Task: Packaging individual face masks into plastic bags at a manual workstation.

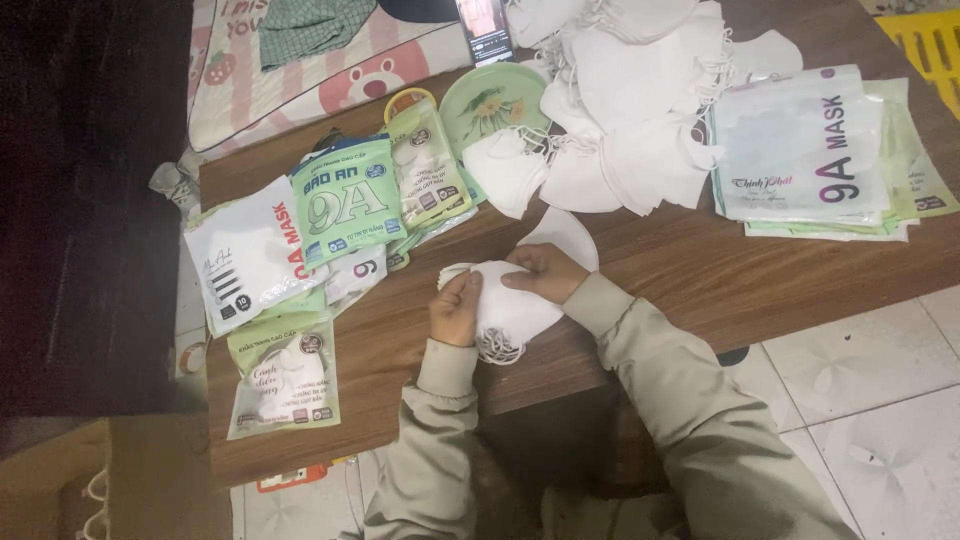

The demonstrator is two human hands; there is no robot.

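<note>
Both hands work at the near edge of the brown wooden table (pixel 700 275), which serves as the landmark here. The left hand (pixel 455 308) is closed on the left side of a small stack of white fabric face masks (pixel 510 305), fingers curled over the top, apparently to keep the layers squared up. The right hand (pixel 543 271) is pinched on the stack's upper edge from the other side, thumb and fingers together on the cloth; the two grips oppose each other, which would hold the stack flat and aligned. The elastic ear loops (pixel 497 350) hang off the near table edge below the stack. Both sleeves are a pale olive jacket fabric. Left of the stack on the table lie filled printed packets, green and white plastic pouches (pixel 345 205), fanned out and overlapping, probably set aside as they are within easy reach. Towards the table's far side sits a large loose heap of white masks (pixel 630 120), partly covering a round pale green plate with a flower pattern (pixel 490 100). At the table's right end is a squared pile of flat empty pouches (pixel 810 150). Beyond the far edge a phone (pixel 485 28) stands upright, screen lit, contents not legible.
</note>
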